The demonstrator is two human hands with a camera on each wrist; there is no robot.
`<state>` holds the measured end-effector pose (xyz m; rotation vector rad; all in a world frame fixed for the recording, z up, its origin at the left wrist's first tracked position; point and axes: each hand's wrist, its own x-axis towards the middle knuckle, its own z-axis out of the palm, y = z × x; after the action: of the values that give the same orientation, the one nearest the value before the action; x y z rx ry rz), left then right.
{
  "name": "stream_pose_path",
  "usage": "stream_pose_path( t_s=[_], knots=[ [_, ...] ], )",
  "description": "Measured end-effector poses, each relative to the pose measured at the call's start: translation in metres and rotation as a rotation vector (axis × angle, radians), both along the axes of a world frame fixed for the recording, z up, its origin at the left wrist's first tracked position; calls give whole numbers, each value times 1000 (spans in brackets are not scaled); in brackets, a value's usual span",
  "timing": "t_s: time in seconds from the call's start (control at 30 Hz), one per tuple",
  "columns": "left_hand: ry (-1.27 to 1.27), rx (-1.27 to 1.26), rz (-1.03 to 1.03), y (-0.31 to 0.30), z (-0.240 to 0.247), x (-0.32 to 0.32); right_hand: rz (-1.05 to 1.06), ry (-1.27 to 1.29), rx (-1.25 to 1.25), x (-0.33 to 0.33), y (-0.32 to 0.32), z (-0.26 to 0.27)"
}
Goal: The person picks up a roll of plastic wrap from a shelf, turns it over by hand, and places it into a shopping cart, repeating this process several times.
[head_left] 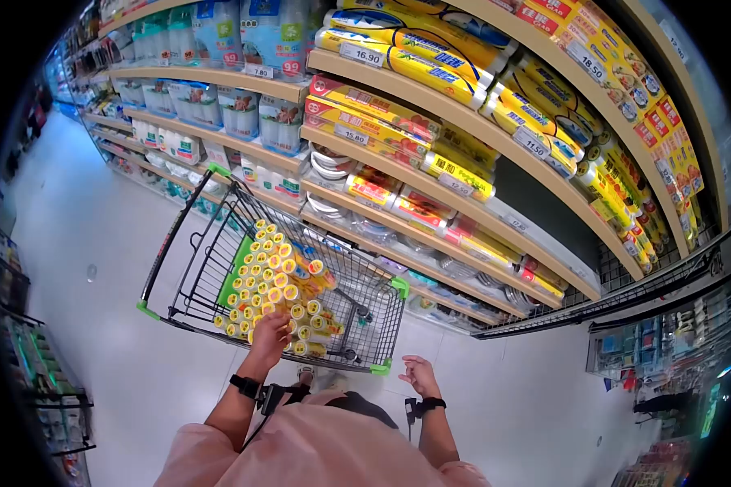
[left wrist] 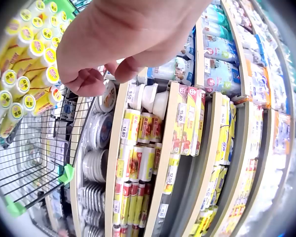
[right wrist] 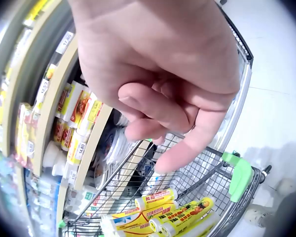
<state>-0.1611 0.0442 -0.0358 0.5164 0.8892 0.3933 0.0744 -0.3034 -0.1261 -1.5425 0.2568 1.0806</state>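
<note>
Many rolls of yellow-wrapped cling film point(head_left: 289, 266) with white-and-yellow ends fill part of a black wire shopping cart point(head_left: 381, 367) with green corners. Over the near side of this pile is my left hand point(head_left: 272, 333), its fingers loosely bent and nothing held. In the left wrist view, the left hand point(left wrist: 123, 39) hangs beside the upright roll ends. My right hand point(head_left: 419, 375) is just outside the cart's near right corner. Seen from the right wrist, the right hand point(right wrist: 158, 69) has loosely curled fingers and holds nothing; several rolls point(right wrist: 185, 217) lie beyond it in the cart.
Tall store shelves point(head_left: 455, 187) with price tags stand along the cart's far side, carrying boxed and rolled wraps, bags and stacked plates. Light floor point(head_left: 130, 325) extends to the left. More display racks point(head_left: 666, 357) stand at the right.
</note>
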Motion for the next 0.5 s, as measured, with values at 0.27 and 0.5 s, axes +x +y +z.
stream_pose_path(
  t_s=[0.27, 0.5],
  knots=[
    [-26, -44, 44, -31, -3, -31, -101, 42, 34, -14, -33, -39],
    [110, -32, 137, -26, -8, -63, -53, 83, 138, -27, -23, -47]
  ],
)
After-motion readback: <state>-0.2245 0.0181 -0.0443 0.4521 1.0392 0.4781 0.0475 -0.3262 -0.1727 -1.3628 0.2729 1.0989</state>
